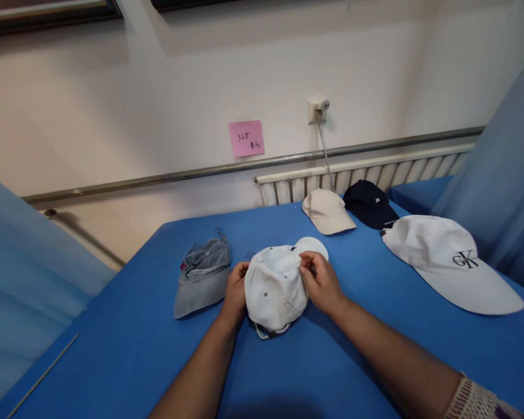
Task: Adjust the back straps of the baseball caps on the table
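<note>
Between my two hands is a pale blue-white baseball cap (277,285), its brim pointing away to the upper right and its back strap toward me. My left hand (236,291) grips the cap's left side, with the fingers partly hidden behind it. On the right, my right hand (321,282) pinches the crown near the brim between thumb and fingers. A grey denim cap (205,276) lies just left of my left hand, brim toward me.
A blue-covered table (157,349) carries a beige cap (327,209), a navy cap (369,203) and a large white cap (441,256) at the right. Behind stand a radiator (358,176) and a metal rail (201,173). Blue curtains (21,291) hang at both sides. A thin stick (43,375) lies front left.
</note>
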`<action>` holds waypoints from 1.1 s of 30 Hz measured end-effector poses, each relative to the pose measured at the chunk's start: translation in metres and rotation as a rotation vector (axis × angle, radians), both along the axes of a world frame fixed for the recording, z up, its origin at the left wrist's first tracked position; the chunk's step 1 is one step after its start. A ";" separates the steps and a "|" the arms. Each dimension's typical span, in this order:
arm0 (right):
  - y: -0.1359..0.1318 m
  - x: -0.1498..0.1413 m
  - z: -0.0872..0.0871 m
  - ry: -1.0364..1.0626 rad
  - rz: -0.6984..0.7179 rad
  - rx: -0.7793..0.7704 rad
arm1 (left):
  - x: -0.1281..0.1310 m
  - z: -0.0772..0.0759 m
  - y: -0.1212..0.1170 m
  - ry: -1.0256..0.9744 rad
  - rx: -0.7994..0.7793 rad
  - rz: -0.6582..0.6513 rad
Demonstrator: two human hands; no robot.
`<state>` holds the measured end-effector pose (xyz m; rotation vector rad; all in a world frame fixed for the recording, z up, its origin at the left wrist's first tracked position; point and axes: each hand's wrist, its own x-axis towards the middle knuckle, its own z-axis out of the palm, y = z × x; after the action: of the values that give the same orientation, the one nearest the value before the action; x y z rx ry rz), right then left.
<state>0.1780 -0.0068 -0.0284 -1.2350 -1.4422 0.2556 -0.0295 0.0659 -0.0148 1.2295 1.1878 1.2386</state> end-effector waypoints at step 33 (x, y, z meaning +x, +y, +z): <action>-0.005 0.002 0.015 -0.355 -0.135 0.094 | -0.004 -0.003 0.001 0.112 -0.001 -0.115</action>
<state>0.1801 -0.0120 -0.0137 -1.3398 -1.6423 -0.1294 -0.0334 0.0671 -0.0173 1.3622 1.1800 1.0962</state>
